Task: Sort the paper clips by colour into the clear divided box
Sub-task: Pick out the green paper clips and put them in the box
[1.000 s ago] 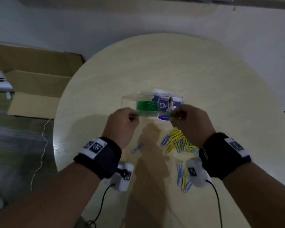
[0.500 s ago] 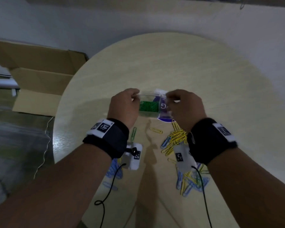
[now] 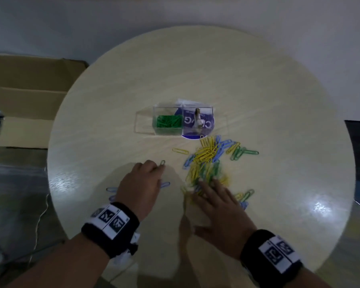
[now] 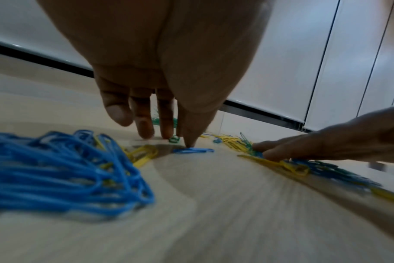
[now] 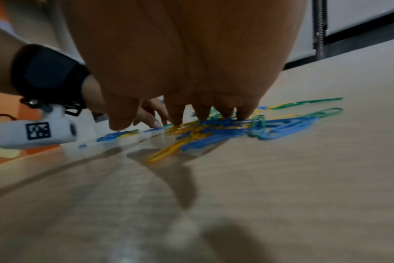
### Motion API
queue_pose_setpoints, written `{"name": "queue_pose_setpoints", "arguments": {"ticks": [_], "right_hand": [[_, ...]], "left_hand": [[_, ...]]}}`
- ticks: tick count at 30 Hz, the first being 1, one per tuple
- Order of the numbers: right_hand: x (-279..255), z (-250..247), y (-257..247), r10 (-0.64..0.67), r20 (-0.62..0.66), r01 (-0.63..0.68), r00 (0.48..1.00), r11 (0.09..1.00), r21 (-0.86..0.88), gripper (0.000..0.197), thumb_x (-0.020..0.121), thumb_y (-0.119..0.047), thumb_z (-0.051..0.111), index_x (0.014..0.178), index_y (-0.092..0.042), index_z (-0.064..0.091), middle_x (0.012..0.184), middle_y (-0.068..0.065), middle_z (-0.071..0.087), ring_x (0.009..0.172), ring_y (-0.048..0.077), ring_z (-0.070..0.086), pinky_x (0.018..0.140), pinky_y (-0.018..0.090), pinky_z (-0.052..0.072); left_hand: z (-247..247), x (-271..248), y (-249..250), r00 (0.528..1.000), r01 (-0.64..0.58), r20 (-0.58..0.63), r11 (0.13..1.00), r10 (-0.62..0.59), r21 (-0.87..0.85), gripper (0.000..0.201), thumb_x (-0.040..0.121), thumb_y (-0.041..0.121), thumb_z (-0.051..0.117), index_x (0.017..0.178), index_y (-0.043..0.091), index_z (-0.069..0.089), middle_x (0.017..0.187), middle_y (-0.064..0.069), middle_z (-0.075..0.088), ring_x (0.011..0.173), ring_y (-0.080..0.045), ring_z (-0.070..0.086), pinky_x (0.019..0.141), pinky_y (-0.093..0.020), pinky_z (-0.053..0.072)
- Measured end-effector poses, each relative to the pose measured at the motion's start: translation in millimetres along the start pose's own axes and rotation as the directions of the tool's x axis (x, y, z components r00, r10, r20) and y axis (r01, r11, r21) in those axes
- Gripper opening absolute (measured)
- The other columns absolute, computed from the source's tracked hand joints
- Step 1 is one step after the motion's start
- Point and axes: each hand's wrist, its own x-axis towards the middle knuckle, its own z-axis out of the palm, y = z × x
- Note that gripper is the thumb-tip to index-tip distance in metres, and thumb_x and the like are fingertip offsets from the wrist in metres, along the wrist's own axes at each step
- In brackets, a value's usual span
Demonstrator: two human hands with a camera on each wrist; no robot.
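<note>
The clear divided box (image 3: 197, 106) stands mid-table with green clips (image 3: 168, 121) in its left compartment. A mixed pile of yellow, blue and green clips (image 3: 206, 159) spreads in front of it to the right. My left hand (image 3: 154, 169) reaches down with straight fingers. Its fingertips (image 4: 167, 130) touch the table at a single green clip (image 3: 162, 162), and its thumb is on a blue clip (image 4: 192, 150). My right hand (image 3: 208, 188) lies spread on the near end of the pile, its fingertips (image 5: 200, 113) pressing on clips. Neither hand holds anything.
A heap of blue clips (image 4: 56, 169) lies under my left wrist. One yellow clip (image 3: 180, 151) lies apart from the pile. A purple printed disc (image 3: 208, 123) sits under the box. An open cardboard box (image 3: 29, 90) stands on the floor left of the round table (image 3: 279, 100).
Both hands have left the clear box and drawn back toward me onto the table. The left is now at a green clip and the right rests on the mixed pile.
</note>
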Motion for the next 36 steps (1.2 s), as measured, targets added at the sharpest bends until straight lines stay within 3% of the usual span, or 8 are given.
{"name": "queue_pose_setpoints", "arguments": {"ticks": [4,9,12,17,21,25,28,36], "right_hand": [[-7,-9,-1,-0.046,-0.077,0.052,0.996,0.995,0.080,0.069,0.083,-0.067,0.034,0.145,-0.038,0.027,0.160,-0.010,0.004,0.146,0.027,-0.009,0.115,0.047,0.004],[13,-26,67,0.247,-0.317,-0.186,0.916,0.959,0.213,0.064,0.083,-0.044,0.042,0.139,-0.014,0.045,0.149,0.007,0.040,0.140,0.037,0.028,0.111,0.049,0.031],[30,-30,96,0.328,-0.208,-0.296,0.922,0.940,0.170,0.075,0.080,-0.057,0.034,0.144,-0.018,0.036,0.154,0.007,0.031,0.142,0.035,0.023,0.113,0.048,0.028],[25,-15,69,0.136,-0.082,-0.133,0.987,0.991,0.032,0.079,0.075,-0.074,0.033,0.145,-0.037,0.025,0.160,0.001,0.013,0.146,0.032,0.007,0.114,0.049,0.023],[6,-8,53,0.000,-0.186,0.041,0.983,0.975,0.219,0.058,0.087,-0.052,0.047,0.140,-0.032,0.039,0.158,0.001,0.019,0.146,0.029,0.009,0.117,0.042,0.019],[1,-22,73,0.223,-0.421,-0.029,0.879,0.907,0.419,0.036,0.080,-0.010,0.070,0.114,-0.022,0.066,0.132,0.004,0.058,0.126,0.026,0.049,0.105,0.027,0.034],[10,-34,82,0.370,-0.439,-0.181,0.819,0.892,0.414,0.021,0.076,-0.009,0.075,0.092,-0.022,0.072,0.094,0.003,0.070,0.089,0.028,0.064,0.079,0.021,0.036],[47,-39,69,0.118,-0.334,-0.052,0.935,0.978,0.200,0.024,0.067,-0.005,0.073,0.089,-0.017,0.073,0.083,0.008,0.067,0.077,0.034,0.062,0.076,0.034,0.046]], "left_hand": [[-1,2,7,0.993,0.010,-0.117,0.999,-0.014,-0.031,0.042,0.085,0.018,0.055,0.127,0.021,0.056,0.120,-0.003,0.057,0.103,-0.029,0.050,0.080,-0.041,0.052],[16,32,49,0.926,-0.375,0.017,0.924,0.377,-0.068,0.048,0.090,0.022,0.047,0.138,0.022,0.046,0.149,-0.004,0.043,0.135,-0.029,0.039,0.104,-0.045,0.043],[22,36,49,0.937,-0.336,0.100,0.942,0.334,0.001,0.054,0.092,0.041,0.041,0.143,0.025,0.038,0.156,-0.004,0.031,0.144,-0.028,0.025,0.107,-0.047,0.039],[14,26,27,0.976,-0.181,0.126,0.984,0.180,-0.002,0.076,0.078,0.071,0.048,0.145,0.037,0.032,0.160,-0.007,0.019,0.147,-0.030,0.014,0.112,-0.049,0.032],[16,17,17,0.975,-0.201,0.074,0.974,0.210,-0.106,0.072,0.078,0.071,0.051,0.142,0.040,0.038,0.160,-0.002,0.020,0.148,-0.028,0.015,0.117,-0.046,0.025],[9,5,4,0.976,-0.100,-0.209,0.969,0.052,-0.225,0.030,0.087,0.034,0.055,0.114,0.027,0.067,0.122,-0.002,0.063,0.112,-0.030,0.055,0.097,-0.039,0.044],[8,-2,-10,0.945,0.149,-0.250,0.960,-0.209,-0.238,0.014,0.086,0.029,0.054,0.088,0.024,0.067,0.085,-0.002,0.062,0.080,-0.032,0.057,0.074,-0.041,0.049],[11,13,-5,0.949,0.263,-0.103,0.930,-0.297,-0.256,0.008,0.082,0.029,0.068,0.085,0.021,0.068,0.084,-0.005,0.061,0.082,-0.033,0.060,0.072,-0.043,0.053]]}}
